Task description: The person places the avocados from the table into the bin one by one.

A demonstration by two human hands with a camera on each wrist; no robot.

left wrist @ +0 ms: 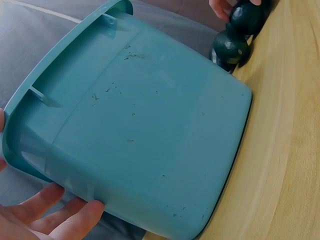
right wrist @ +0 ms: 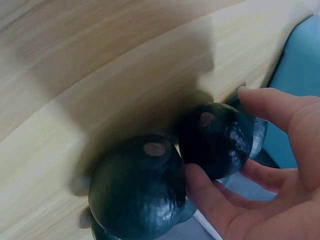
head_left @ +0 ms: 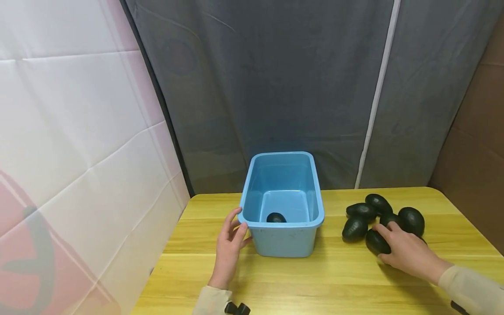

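Observation:
A blue plastic bin point(head_left: 281, 238) stands on the yellow wooden table point(head_left: 315, 280) with one dark avocado point(head_left: 276, 217) on its floor. My left hand point(head_left: 236, 226) rests with straight fingers point(left wrist: 60, 217) against the bin's point(left wrist: 150, 130) front left corner. At the right lies a cluster of several dark avocados point(head_left: 372, 212). My right hand point(head_left: 383, 236) reaches into it and curls round the nearest avocado point(head_left: 376, 243). In the right wrist view the thumb and fingers point(right wrist: 280, 107) wrap that avocado point(right wrist: 215, 140), which touches another avocado point(right wrist: 137, 192).
A grey curtain hangs behind the table and a white sheet at the left. Bare tabletop lies between the bin and the avocado cluster. The table's rounded right corner point(head_left: 453, 194) is close behind the pile.

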